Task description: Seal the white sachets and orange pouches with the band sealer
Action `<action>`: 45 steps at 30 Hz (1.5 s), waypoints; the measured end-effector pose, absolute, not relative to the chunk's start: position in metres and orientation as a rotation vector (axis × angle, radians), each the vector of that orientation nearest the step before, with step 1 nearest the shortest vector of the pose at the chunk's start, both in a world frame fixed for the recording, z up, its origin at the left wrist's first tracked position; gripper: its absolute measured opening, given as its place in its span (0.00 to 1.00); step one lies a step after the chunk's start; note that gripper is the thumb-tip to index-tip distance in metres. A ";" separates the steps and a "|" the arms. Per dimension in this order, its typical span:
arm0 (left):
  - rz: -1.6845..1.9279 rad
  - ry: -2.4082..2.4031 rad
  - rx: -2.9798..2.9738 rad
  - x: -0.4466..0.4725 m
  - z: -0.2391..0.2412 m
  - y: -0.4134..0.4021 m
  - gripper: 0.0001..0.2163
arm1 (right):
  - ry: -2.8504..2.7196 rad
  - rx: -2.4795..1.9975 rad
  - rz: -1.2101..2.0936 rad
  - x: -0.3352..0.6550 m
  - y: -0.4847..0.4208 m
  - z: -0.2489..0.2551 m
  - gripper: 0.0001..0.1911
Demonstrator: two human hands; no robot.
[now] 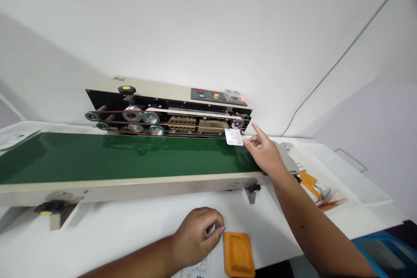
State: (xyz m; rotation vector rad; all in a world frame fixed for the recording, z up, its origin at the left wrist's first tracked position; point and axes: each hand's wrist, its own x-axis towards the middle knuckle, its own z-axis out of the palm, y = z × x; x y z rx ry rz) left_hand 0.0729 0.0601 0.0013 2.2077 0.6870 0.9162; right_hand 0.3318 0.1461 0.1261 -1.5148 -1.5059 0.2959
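A small white printed sachet (233, 137) stands at the right end of the green conveyor belt (124, 156), at the mouth of the band sealer (169, 110). My right hand (264, 152) is just to the right of the sachet, fingers apart, and seems to hold nothing. My left hand (195, 239) rests low over the white table (130, 230), its fingers curled around a small white item (211, 229) that is mostly hidden. An orange rubber pad (239, 254) lies next to those fingers, and a printed paper (198, 267) sits under the hand.
A white tray (352, 178) with orange packets (309, 186) lies to the right of the conveyor. A blue container (381, 252) sits at the lower right corner. Paper (16, 139) lies at the far left, and a white wall stands behind the sealer.
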 end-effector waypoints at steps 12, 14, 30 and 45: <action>1.167 0.788 1.826 0.064 0.000 0.060 0.05 | -2.322 -0.756 0.538 0.279 0.044 0.023 0.19; 1.183 0.785 1.727 0.063 -0.002 0.062 0.09 | -2.367 -0.807 0.636 0.271 0.046 0.010 0.23; 1.060 0.786 1.880 0.062 0.008 0.072 0.05 | -2.690 -0.555 0.555 0.262 0.055 -0.015 0.34; 1.055 0.840 1.895 0.064 0.006 0.072 0.09 | -2.617 -0.884 0.634 0.287 0.058 0.014 0.40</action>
